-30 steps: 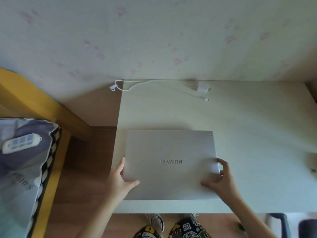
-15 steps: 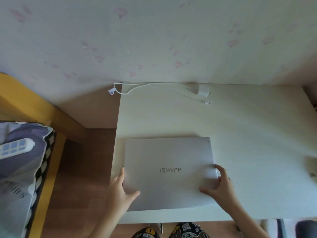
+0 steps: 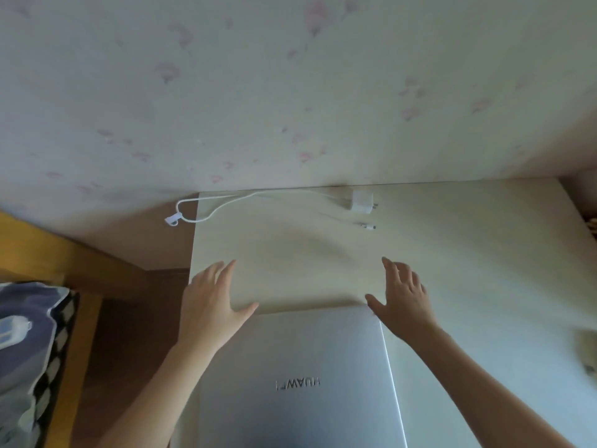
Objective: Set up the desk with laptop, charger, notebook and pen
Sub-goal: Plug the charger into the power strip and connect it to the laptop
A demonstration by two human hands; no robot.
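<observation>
A closed silver laptop (image 3: 297, 376) lies flat on the pale wooden desk (image 3: 468, 270), its logo upside down to me. My left hand (image 3: 213, 302) hovers over the laptop's far left corner, fingers spread, holding nothing. My right hand (image 3: 403, 295) is spread over the far right corner, also holding nothing. A white charger (image 3: 361, 202) lies at the desk's far edge against the wall. Its white cable (image 3: 226, 206) loops off the desk's left side, and the cable's plug end (image 3: 368, 226) rests just in front of the charger. I see no notebook or pen.
A flowered wall rises right behind the desk. Left of the desk is brown floor (image 3: 129, 318), a yellow wooden frame (image 3: 38, 250) and a blue-grey patterned pillow (image 3: 26, 344). A small blurred object (image 3: 586, 344) lies at the desk's right edge.
Both hands let go of the laptop's near corners and reached forward past its far edge, now spread open. The view moved closer, so the laptop sits lower in the frame.
</observation>
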